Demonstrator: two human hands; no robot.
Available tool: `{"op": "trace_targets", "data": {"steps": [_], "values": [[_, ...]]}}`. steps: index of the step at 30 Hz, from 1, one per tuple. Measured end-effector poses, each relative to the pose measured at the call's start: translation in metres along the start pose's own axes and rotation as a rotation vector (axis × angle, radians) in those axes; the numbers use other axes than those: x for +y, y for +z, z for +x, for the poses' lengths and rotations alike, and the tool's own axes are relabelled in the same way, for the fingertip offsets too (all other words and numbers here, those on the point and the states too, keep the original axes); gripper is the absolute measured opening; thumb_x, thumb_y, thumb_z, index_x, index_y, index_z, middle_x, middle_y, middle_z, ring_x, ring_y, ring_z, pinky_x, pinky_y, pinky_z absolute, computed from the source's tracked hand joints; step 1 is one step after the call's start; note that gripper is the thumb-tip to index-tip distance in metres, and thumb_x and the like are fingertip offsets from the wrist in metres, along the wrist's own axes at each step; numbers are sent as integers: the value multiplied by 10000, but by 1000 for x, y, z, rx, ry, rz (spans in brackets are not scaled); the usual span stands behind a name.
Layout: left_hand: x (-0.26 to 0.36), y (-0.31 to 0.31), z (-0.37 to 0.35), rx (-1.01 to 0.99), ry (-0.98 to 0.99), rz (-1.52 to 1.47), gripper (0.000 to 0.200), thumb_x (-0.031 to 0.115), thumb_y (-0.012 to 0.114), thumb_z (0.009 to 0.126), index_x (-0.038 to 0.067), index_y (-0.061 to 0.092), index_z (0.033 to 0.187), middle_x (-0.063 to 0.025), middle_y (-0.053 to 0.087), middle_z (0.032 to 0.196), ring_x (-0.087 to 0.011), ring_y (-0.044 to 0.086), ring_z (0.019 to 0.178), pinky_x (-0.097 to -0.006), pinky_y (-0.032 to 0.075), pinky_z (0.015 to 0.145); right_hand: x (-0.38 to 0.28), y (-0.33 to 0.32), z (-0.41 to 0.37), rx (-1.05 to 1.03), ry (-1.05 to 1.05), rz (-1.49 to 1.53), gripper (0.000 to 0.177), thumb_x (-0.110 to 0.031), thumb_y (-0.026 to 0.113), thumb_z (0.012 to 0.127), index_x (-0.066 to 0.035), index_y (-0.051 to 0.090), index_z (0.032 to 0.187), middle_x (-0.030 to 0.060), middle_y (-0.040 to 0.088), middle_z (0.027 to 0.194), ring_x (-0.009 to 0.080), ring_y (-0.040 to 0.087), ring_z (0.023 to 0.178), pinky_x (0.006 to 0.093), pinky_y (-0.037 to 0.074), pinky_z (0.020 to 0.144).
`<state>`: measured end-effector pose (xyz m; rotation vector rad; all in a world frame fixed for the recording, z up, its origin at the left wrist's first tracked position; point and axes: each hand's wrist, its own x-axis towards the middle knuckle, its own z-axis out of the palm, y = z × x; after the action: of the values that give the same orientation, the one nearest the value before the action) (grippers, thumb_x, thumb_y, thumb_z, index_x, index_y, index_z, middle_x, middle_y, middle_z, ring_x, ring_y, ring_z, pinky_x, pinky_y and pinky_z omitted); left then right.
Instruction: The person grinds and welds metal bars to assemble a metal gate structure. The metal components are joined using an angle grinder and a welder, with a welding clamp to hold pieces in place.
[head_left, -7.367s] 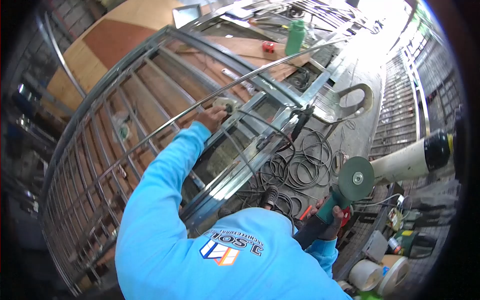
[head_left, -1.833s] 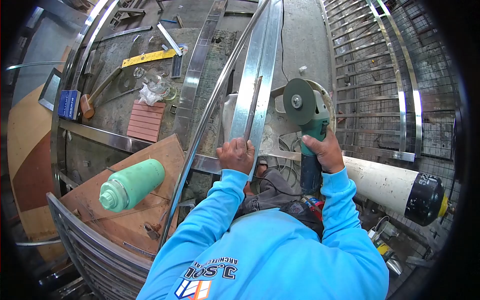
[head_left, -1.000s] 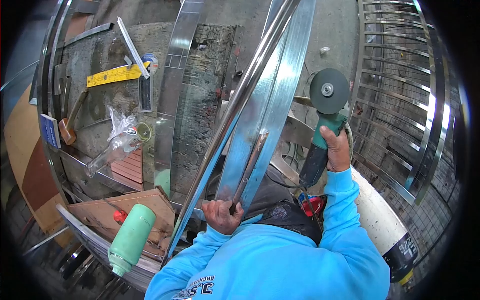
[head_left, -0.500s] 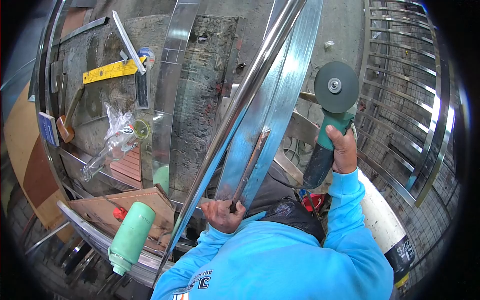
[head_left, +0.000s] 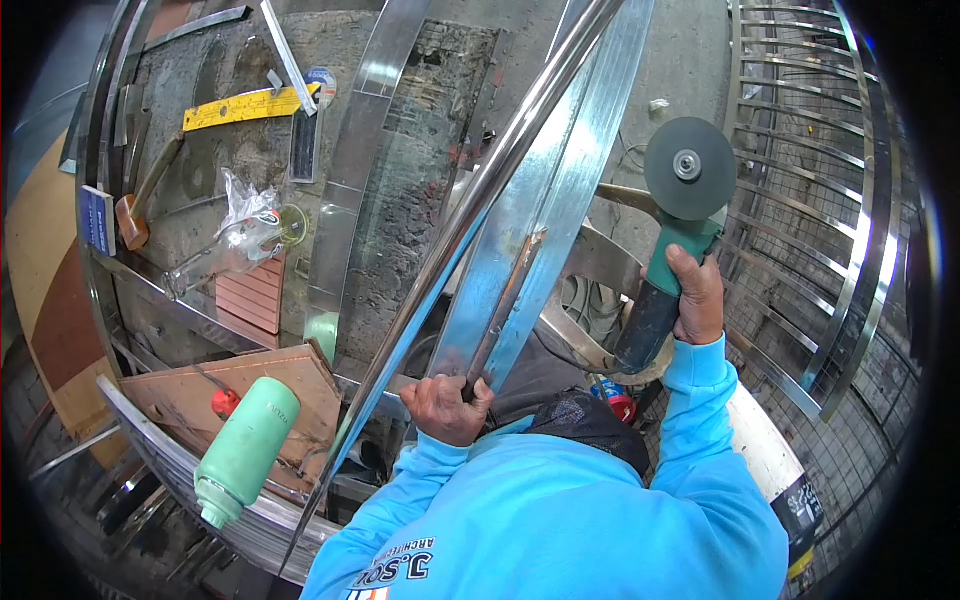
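Left hand point(head_left: 447, 408) grips rod point(head_left: 503, 310), right hand point(head_left: 697, 295) grips grinder point(head_left: 660, 290).
Left fingers curled around lower end of rod, which points up and away from them across a shiny metal beam point(head_left: 585, 130); a polished pipe point(head_left: 490, 185) slants past just left of the same fingers. Right fingers wrapped on grinder body, thumb on top, gray disc point(head_left: 690, 168) beyond the fingertips, clear of the beam. Sweatshirt point(head_left: 590, 510) below the hands: upside-down print, "J.SO" and "ARCHITECT" readable, rest cut off. Green flask point(head_left: 247, 450) left of left fingers, lettering too faint to read. Farther left, blue box point(head_left: 97, 220), white print too small. White cylinder point(head_left: 760, 430) below right fingers, marks on black end unclear.
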<state>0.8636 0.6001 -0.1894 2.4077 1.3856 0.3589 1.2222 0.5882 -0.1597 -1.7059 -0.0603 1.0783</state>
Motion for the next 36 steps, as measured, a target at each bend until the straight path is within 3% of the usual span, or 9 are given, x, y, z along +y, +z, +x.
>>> {"op": "trace_targets", "data": {"steps": [9, 13, 16, 21, 24, 27, 33, 36], "values": [[-1, -3, -2, -27, -3, -71, 312, 345, 774, 887, 153, 551, 990, -23, 533, 744, -224, 505, 712, -436, 322, 768, 3, -9, -13, -47, -13, -49, 693, -412, 826, 833, 15, 541, 1299, 97, 638, 1037, 195, 689, 841, 341, 577, 769], [1, -5, -5, -59, 4, -16, 353, 343, 765, 916, 115, 589, 1121, -56, 569, 868, -244, 514, 809, -453, 350, 843, 11, -9, -16, 0, -57, -27, 550, -401, 808, 849, 10, 591, 1142, 105, 659, 910, 193, 701, 764, 327, 595, 668], [-3, -3, -6, -31, 70, -4, 335, 368, 744, 938, 119, 593, 1105, -54, 565, 867, -242, 513, 812, -457, 347, 838, 13, -9, -15, 9, -57, -15, 554, -393, 808, 843, 13, 586, 1147, 114, 652, 943, 199, 702, 771, 327, 595, 666], [-1, -4, 0, -60, 30, -69, 272, 220, 774, 861, 128, 578, 1025, -45, 568, 772, -248, 486, 827, -455, 323, 828, 11, -9, -9, 31, -12, -4, 580, -398, 816, 827, 18, 584, 1158, 112, 645, 948, 203, 703, 792, 329, 595, 688], [-2, -6, 0, -74, 20, -92, 265, 211, 779, 845, 123, 580, 997, -43, 568, 777, -250, 481, 834, -454, 316, 840, 12, -18, 0, -20, 43, -18, 726, -403, 838, 822, 11, 535, 1335, 100, 643, 1089, 203, 687, 861, 342, 588, 777], [-1, -5, 2, -58, -7, -138, 299, 226, 812, 826, 137, 580, 992, -20, 535, 747, -211, 454, 815, -456, 282, 885, 8, -13, 4, -9, 53, -21, 715, -400, 834, 823, 8, 537, 1328, 96, 640, 1080, 203, 685, 869, 346, 588, 778], [-2, -6, 5, -70, 38, -120, 266, 180, 775, 836, 119, 583, 1009, -50, 590, 790, -252, 485, 808, -448, 306, 848, 2, -11, 6, -29, 50, -2, 693, -402, 834, 821, 5, 546, 1302, 88, 628, 1052, 191, 673, 860, 352, 579, 782], [-4, -1, 2, -31, 57, -119, 263, 179, 776, 836, 114, 584, 1004, -53, 598, 794, -255, 500, 810, -452, 310, 859, 0, -4, 0, 29, -14, -16, 611, -446, 821, 828, 4, 584, 1166, 89, 650, 918, 189, 699, 781, 330, 593, 701]]}}
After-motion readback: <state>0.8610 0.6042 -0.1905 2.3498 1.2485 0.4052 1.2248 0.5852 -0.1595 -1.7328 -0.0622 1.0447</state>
